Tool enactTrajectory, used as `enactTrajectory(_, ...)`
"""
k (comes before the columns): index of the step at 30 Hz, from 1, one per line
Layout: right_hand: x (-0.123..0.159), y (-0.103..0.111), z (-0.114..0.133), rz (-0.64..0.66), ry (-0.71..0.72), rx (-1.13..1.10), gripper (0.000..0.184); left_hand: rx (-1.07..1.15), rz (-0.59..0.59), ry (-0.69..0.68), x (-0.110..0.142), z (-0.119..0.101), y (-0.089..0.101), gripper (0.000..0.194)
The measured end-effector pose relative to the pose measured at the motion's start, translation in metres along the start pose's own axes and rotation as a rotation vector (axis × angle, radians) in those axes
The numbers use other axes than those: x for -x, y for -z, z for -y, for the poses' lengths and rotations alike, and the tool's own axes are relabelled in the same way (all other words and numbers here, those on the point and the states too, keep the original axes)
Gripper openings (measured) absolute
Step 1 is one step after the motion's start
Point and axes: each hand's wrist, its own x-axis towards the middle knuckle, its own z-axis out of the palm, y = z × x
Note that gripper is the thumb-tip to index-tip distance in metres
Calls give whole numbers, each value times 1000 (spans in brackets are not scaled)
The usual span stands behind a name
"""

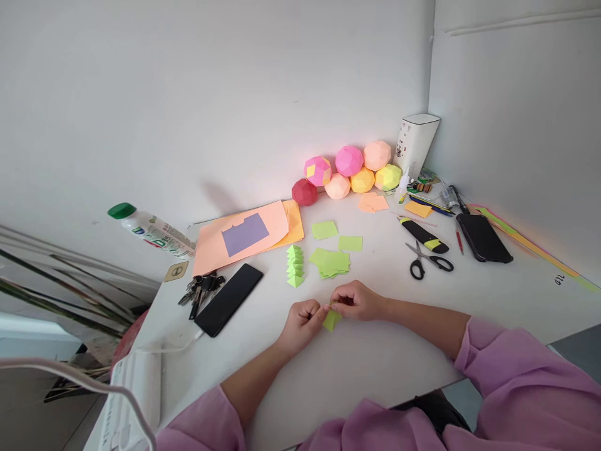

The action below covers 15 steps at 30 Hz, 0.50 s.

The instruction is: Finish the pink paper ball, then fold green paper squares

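Both hands meet over the white table near its front edge. A small green folded paper (332, 321) is pinched between them, partly covered by the fingers. My left hand (303, 322) grips it from the left, thumb and fingers closed. From the right, my right hand (355, 300) holds its upper edge in a pinch. Just beyond the hands lies a loose pile of green paper rectangles (331, 263). To the left of that pile stands a row of green folded paper pieces (295, 266), nested in a line.
Paper balls (349, 161) sit by the wall. Scissors (429, 255), a box cutter (422, 235) and a black phone (484, 238) lie right. At left are another phone (228, 299), keys (201, 288), orange sheets (211, 247), a bottle (154, 232) and a power strip (136, 394) with a cable.
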Motion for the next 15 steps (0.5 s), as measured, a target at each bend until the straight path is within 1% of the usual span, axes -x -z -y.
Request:
enactTrajectory(9,0,2,3,-6,-44,-55,20,51,10,12,0,-5,0,50)
enactTrajectory(15,0,3,5,-12,-58,-58,22,60,40,9,0,-6,2,49)
